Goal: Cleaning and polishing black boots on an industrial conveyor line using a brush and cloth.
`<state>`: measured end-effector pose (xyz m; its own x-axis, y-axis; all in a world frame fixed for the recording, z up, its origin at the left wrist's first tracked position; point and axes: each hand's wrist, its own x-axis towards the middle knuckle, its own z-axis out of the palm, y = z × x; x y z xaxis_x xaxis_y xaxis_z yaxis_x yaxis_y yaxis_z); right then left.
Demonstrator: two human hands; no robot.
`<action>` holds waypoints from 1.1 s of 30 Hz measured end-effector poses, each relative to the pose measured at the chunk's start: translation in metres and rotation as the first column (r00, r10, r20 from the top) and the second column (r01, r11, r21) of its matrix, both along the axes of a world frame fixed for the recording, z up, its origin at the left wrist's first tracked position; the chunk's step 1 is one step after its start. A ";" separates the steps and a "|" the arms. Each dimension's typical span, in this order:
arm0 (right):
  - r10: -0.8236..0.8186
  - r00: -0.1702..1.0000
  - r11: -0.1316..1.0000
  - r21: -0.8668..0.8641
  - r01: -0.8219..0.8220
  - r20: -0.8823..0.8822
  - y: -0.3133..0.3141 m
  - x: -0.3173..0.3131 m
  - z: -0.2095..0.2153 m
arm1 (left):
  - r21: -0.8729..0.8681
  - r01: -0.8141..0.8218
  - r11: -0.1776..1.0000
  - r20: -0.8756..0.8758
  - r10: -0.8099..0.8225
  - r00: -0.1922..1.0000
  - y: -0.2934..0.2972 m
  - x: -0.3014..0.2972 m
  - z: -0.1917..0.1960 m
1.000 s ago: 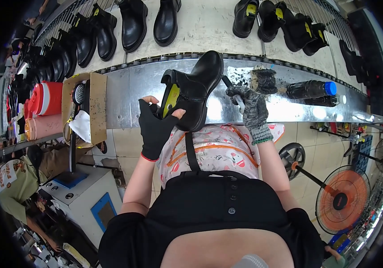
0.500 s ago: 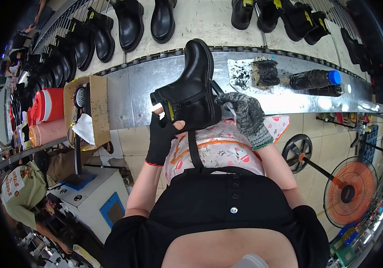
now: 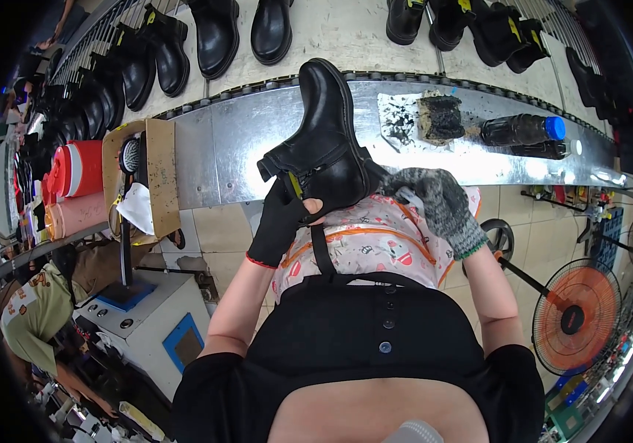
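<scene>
A black ankle boot (image 3: 324,133) is held tilted over the metal ledge's near edge, its toe pointing away from me and its sole facing right. My left hand (image 3: 281,221), in a black glove with bare fingertips, is closed on the boot's top opening, thumb outside, next to a yellow strip. My right hand (image 3: 438,207), in a grey knit glove, is closed on a small dark tool (image 3: 377,176) that reaches the sole edge near the heel. The glove hides most of that tool, so its kind is unclear. A patterned apron (image 3: 375,247) lies below the boot.
On the metal ledge (image 3: 206,159) lie a black-stained sponge block (image 3: 440,119) and smeared white paper (image 3: 399,118). Dark bottles (image 3: 516,131) lie to the right. Boots (image 3: 217,37) line the conveyor beyond. A cardboard box (image 3: 160,173) stands left, an orange fan (image 3: 575,317) right.
My right hand has moved right and slightly nearer, drawing the dark tool along the sole edge. My left hand has shifted slightly right, and the boot has tilted a little.
</scene>
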<state>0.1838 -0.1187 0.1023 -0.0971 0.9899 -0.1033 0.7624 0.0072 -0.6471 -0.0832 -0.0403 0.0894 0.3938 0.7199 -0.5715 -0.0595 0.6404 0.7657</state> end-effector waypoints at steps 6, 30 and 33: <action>-0.510 0.507 0.857 -0.367 0.361 -0.695 -0.003 0.000 0.034 | -0.024 -0.043 0.999 0.047 0.044 0.998 0.001 0.006 0.004; -0.495 0.179 0.689 -0.259 0.677 -0.850 -0.050 -0.015 -0.010 | -0.098 -0.091 0.991 0.027 0.094 0.995 -0.009 0.001 -0.014; -0.658 0.001 0.602 -0.525 0.601 -0.753 -0.050 -0.011 -0.020 | -0.033 -0.084 0.996 0.023 0.084 0.996 -0.006 0.005 -0.010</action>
<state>0.1728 -0.1686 0.0824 0.5124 0.7067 -0.4878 -0.5120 -0.2046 -0.8342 -0.0784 -0.0459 0.0791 0.3466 0.7323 -0.5861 -0.1322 0.6568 0.7424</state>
